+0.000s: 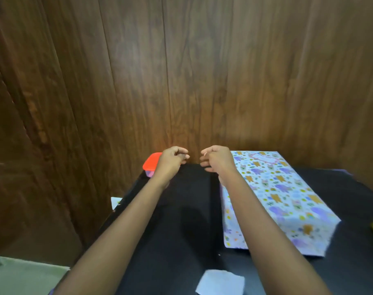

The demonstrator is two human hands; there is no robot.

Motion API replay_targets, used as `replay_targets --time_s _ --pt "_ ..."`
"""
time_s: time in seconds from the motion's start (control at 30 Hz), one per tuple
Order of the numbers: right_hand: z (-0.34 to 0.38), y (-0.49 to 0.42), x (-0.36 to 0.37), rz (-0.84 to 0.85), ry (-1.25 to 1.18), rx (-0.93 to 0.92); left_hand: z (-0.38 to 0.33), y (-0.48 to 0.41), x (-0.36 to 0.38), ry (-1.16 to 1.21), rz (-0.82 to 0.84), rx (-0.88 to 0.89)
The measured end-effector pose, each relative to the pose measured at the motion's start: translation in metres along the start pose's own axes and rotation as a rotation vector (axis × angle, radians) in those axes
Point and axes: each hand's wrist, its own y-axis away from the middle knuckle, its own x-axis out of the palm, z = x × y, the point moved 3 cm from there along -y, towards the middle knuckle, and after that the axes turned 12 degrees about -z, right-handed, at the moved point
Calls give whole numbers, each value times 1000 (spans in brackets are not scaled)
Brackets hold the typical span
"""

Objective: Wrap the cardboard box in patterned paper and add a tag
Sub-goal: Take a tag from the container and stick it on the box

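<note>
Wrapped box (275, 199) lies on black desk (181, 220), fully covered in patterned paper, long side running away from viewer. Pink-bordered tag (264, 159) on top at far end. Right hand (216, 158) hovers just left of box's far corner, forearm crossing box's left edge. Left hand (172, 159) near right hand, small gap between, well apart from box. Both hands: fingers curled inward; cannot tell whether they pinch anything thin. Red-lidded container (152, 163) partly hidden behind left hand. White paper scrap (220, 283) at near edge.
</note>
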Motion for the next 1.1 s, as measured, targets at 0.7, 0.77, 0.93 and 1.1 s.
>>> replay_targets --time_s 0.7,0.77,0.93,1.1 --pt "-77 65 -232 60 367 38 23 127 94 -713 485 449" --pt "-80 59 -231 20 422 -38 23 124 96 -715 456 466" --pt "-82 28 -215 0 378 -68 26 97 102 -778 430 428" --pt "-87 0 -205 10 388 -45 30 75 111 -784 444 398"
